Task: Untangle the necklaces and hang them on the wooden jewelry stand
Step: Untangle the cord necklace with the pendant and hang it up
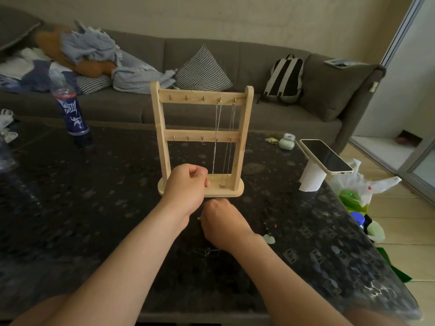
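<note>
Two thin silver chain necklaces (216,128) already hang on the pale wooden jewelry stand (244,128), one from each of the two rightmost hooks of its upper rail. Both drop past the lower rail to just above the base. The stand is upright on the dark speckled stone worktop (94,196), straight ahead of me.

My left hand (186,184) is raised in front of the left part of the stand's base. Its fingers (197,171) are curled in tight, with the thumb pressed against the forefinger. My right hand (221,222) sits lower and nearer to me, just beside my left wrist, knuckles up and fingers folded under. A tiny pale glint shows at its left edge. Whether a fine chain is pinched in either hand I cannot tell, as nothing that thin shows clearly.

Under my right wrist lies a dark tangle of thin chain (208,251) on the worktop. To the right of that hand lies a dark beaded necklace with a pale green pendant (269,238).

Further off, a clear plastic bottle with a blue label (71,114) stands at the left. A cream-cased phone (326,158) rests on a white roll at the right edge, near a small mint-green case (287,141). Behind the worktop runs a grey sofa (259,55) with a checked cushion (202,69) and a grey and black backpack (284,78)
</note>
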